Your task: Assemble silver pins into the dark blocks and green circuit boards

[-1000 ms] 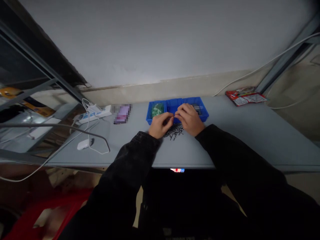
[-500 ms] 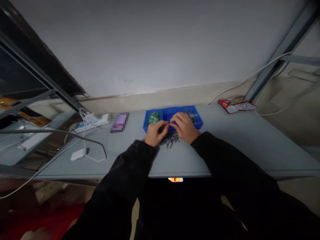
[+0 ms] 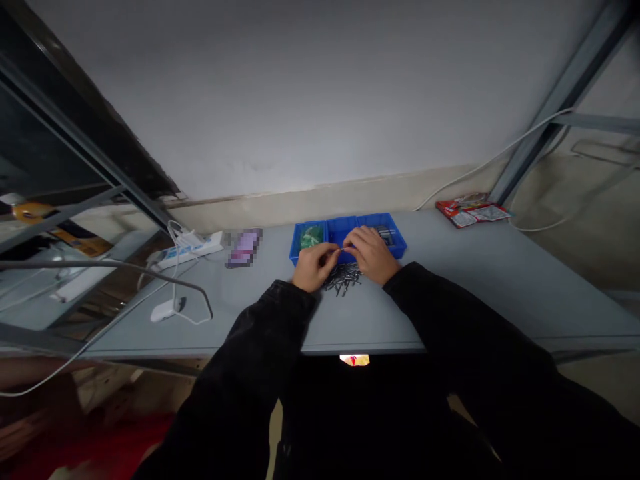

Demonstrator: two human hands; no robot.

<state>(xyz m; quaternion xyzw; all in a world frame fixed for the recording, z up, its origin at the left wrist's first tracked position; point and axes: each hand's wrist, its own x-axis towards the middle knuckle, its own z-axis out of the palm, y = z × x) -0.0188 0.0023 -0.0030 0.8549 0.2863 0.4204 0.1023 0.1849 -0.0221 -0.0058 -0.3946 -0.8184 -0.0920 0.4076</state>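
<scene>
My left hand (image 3: 313,267) and my right hand (image 3: 373,255) meet fingertip to fingertip above the table, both pinched. Whatever lies between their fingers is too small to make out. Just below them is a pile of small dark metal pieces (image 3: 344,279). Behind the hands stands a blue divided bin (image 3: 293,251). Its left compartment has a green bag or green pieces (image 3: 311,235), and its right one holds grey metal pieces (image 3: 385,235). My right hand partly covers the middle compartment.
On the grey table (image 3: 480,293) lie a pixelated purple item (image 3: 245,247), a white power strip (image 3: 193,250), a white charger (image 3: 167,309) with cables and a red packet (image 3: 473,211). Metal frame posts rise on both sides. Part of a person shows at lower left.
The view has shifted slightly, so the table items appear a little further right. Both hands keep nearly the same pose, fingertips still together.
</scene>
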